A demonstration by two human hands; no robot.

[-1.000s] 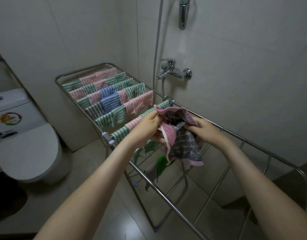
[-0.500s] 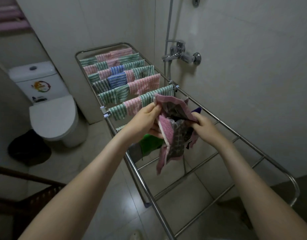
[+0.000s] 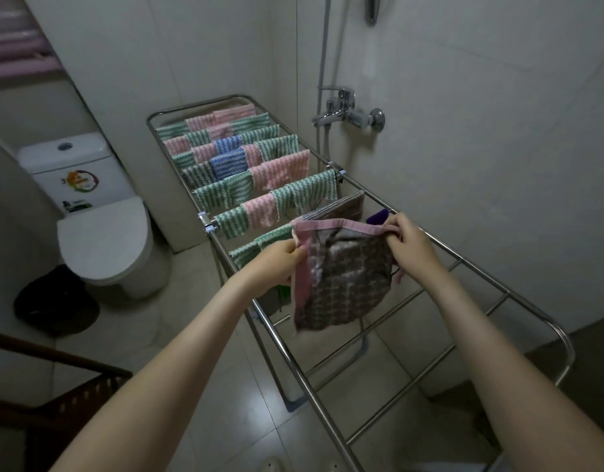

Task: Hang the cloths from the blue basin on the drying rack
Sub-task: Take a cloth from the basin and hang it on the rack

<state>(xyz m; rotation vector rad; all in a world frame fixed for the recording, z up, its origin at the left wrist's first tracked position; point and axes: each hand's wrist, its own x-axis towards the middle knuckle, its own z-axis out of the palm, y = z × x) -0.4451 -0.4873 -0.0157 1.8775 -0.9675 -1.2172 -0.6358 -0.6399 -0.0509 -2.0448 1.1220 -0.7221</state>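
A grey checked cloth with a pink border (image 3: 345, 284) hangs spread between my hands above the metal drying rack (image 3: 464, 264). My left hand (image 3: 276, 260) pinches its upper left corner. Its upper right corner is pinched by my right hand (image 3: 409, 243). The far half of the rack carries several striped green, pink and blue cloths (image 3: 246, 172). A similar grey cloth (image 3: 341, 209) hangs on the rail just beyond my hands. The blue basin is out of view.
A white toilet (image 3: 103, 233) stands left of the rack, with a dark bin (image 3: 55, 301) beside it. A shower tap (image 3: 348, 114) sticks out of the tiled wall on the right. A brown wooden piece (image 3: 55, 403) is at lower left. The rack's near rails are bare.
The cloth was bunched between my hands; now it is pulled open and flat, my hands having moved apart. The view has shifted down and left.
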